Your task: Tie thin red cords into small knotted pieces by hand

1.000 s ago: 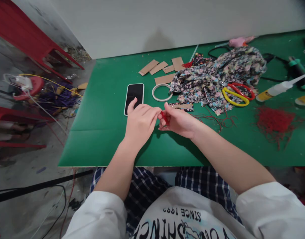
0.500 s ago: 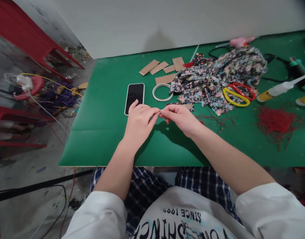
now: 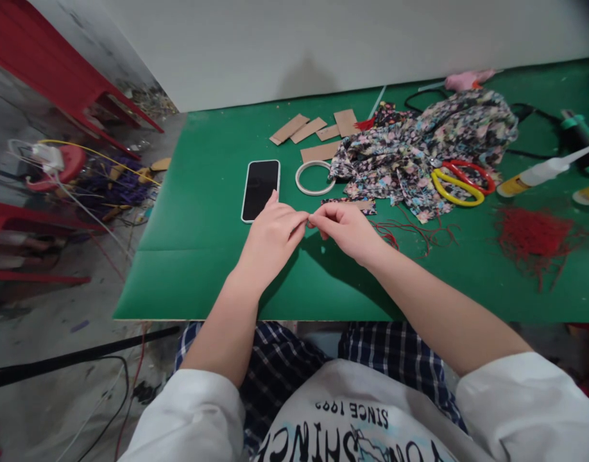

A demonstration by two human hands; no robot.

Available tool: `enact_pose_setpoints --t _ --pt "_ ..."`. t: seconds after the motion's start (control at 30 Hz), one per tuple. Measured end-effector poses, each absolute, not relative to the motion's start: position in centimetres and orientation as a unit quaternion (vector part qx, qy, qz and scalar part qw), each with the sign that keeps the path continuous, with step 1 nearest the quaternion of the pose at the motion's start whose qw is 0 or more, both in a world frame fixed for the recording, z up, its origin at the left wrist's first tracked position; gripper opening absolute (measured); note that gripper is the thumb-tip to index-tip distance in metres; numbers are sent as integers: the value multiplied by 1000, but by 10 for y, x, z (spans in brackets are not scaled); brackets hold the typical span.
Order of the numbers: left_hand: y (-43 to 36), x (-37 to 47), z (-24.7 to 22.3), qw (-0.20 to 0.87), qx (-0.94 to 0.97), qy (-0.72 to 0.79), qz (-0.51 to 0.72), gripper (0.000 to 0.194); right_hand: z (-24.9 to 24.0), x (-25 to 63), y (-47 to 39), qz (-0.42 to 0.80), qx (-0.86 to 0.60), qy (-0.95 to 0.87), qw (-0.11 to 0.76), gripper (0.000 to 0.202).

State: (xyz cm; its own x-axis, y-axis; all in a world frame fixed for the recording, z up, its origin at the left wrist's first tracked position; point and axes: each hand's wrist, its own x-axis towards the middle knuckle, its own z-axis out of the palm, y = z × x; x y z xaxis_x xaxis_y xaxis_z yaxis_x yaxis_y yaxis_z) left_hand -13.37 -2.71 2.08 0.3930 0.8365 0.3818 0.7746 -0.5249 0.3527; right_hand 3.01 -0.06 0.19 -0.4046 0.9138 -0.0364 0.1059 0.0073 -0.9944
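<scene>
Over the green table, my left hand and my right hand meet fingertip to fingertip. Both pinch at the same spot; whatever lies between the fingers is too small to make out. A phone with a black screen lies just beyond my left hand. Behind my right hand is a cardboard strip edged with floral fabric. A roll of tape lies flat past the fingertips. Loose red threads trail to the right of my right wrist.
Several cardboard pieces lie at the back near crumpled floral fabric. Scissors with red and yellow handles rest on the fabric's edge. Further right are a red thread heap, a glue bottle and a pink glue gun.
My left hand has shifted very slightly to the right, its thumb moving a little off the phone's screen. The fingertips of both hands stay together.
</scene>
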Motion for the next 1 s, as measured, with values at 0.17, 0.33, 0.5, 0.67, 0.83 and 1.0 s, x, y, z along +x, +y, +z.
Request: enact_pose_setpoints --t 0.17,0.33,0.5,0.67,0.83,1.0 --pt "-27 -135 21 96 823 487 276 20 3 31 -1 560 -418 -625 348 23" --pt "-25 -133 22 155 773 531 312 18 7 32 -1 566 -413 -625 345 21" --pt "-25 -133 24 201 739 560 316 19 6 32 0 565 -411 -629 342 23" --pt "-24 -136 26 223 734 569 298 19 6 32 0 567 -410 -631 335 23" --pt "-25 -137 29 234 736 573 274 19 8 33 0 568 -409 -636 324 24" --pt "-25 -136 28 195 761 561 261 18 7 33 0 557 -415 -645 318 25"
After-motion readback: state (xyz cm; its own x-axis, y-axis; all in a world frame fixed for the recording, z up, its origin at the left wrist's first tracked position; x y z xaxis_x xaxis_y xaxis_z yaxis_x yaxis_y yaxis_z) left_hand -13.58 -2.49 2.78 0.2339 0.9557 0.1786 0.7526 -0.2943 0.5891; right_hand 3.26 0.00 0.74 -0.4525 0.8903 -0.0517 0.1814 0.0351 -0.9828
